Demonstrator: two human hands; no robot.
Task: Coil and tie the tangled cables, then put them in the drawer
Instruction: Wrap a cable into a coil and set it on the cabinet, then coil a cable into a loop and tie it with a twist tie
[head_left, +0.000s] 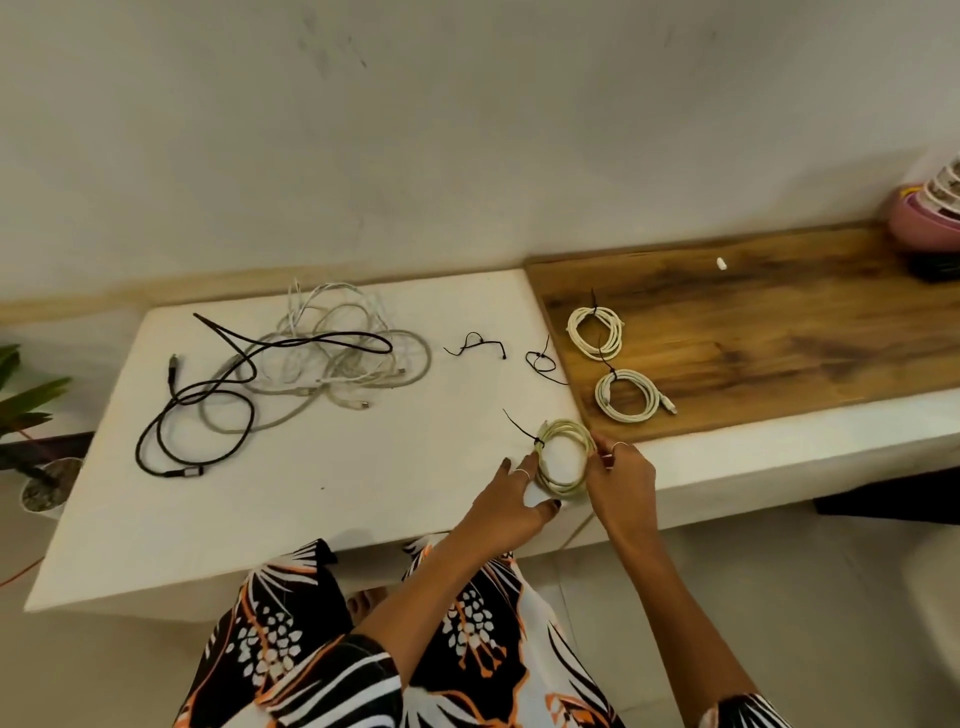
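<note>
A pale yellow-green coiled cable (565, 457) lies near the front right of the white table (311, 499), a black tie fastened round its upper left. My left hand (511, 506) holds the coil's left and lower side. My right hand (621, 478) pinches its right side. Two tied white coils (596, 332) (626, 395) rest on the wooden board (779, 332). A tangle of white and grey cables (337, 358) with a black cable (208, 395) across it lies at the table's left. Two loose black ties (475, 345) (543, 358) lie mid-table.
A pink bowl with stacked items (930, 213) stands at the board's far right, and a small white piece (721, 263) lies on the board. A potted plant (36, 447) stands left of the table. No drawer is in view.
</note>
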